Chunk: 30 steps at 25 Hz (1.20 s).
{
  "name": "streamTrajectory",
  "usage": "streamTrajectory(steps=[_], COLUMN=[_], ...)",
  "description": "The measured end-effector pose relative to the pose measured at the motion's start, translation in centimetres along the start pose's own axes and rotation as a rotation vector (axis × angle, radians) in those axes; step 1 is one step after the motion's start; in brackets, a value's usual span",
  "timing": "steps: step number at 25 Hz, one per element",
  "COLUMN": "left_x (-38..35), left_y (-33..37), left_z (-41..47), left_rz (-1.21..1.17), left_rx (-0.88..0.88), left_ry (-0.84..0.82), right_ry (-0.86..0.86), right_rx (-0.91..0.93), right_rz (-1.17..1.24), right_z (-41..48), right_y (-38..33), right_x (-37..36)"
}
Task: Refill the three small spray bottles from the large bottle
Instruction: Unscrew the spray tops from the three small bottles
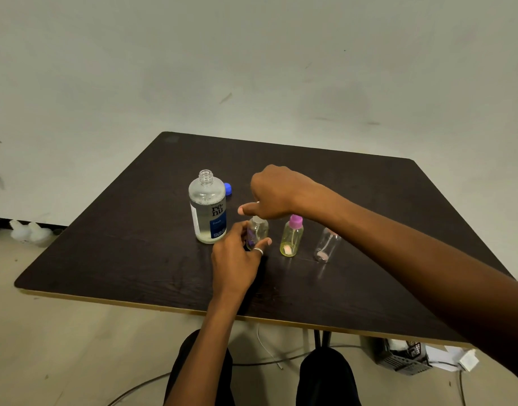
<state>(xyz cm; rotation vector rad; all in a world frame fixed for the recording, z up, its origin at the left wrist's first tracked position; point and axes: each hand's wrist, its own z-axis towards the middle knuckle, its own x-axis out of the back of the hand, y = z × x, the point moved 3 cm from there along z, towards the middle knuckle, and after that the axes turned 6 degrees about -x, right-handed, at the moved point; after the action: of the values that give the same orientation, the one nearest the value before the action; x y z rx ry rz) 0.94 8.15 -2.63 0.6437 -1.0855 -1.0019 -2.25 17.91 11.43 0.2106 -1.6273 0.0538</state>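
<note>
The large clear bottle point(208, 207) with a blue label stands uncapped on the dark table point(128, 238), about two thirds full. Its blue cap point(228, 189) lies just behind it. Three small spray bottles stand in a row to its right. My left hand point(237, 259) grips the body of the clear leftmost small bottle point(258, 231). My right hand point(274, 193) is directly above it, fingers closed at its white spray top. The yellow-green bottle point(292, 236) wears a purple cap. The clear right bottle point(326, 244) is partly hidden by my right forearm.
The table's front edge runs close to my knees. Under the right side sit a grey basket point(404, 358) and white cables on the floor. White objects point(29, 231) lie on the floor at the left. A pale wall stands behind the table.
</note>
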Motion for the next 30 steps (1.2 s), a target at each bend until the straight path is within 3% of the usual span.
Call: streamTrajectory(steps=[9, 16, 25, 30], left_x=[-0.08, -0.10, -0.16, -0.09], left_y=[-0.12, -0.33, -0.41, -0.31], left_z=[0.01, 0.05, 0.07, 0.10], left_rz=[-0.008, -0.015, -0.013, -0.006], left_rx=[-0.007, 0.005, -0.008, 0.011], left_ry=[0.001, -0.001, 0.002, -0.002], right_ry=[-0.177, -0.043, -0.149, -0.057], right_rx=[0.228, 0.038, 0.233, 0.119], right_rz=[0.031, -0.003, -0.001, 0.013], right_z=[-0.12, 0.30, -0.33, 0.22], right_y=[-0.24, 0.05, -0.22, 0.32], right_x=[-0.13, -0.41, -0.16, 0.20])
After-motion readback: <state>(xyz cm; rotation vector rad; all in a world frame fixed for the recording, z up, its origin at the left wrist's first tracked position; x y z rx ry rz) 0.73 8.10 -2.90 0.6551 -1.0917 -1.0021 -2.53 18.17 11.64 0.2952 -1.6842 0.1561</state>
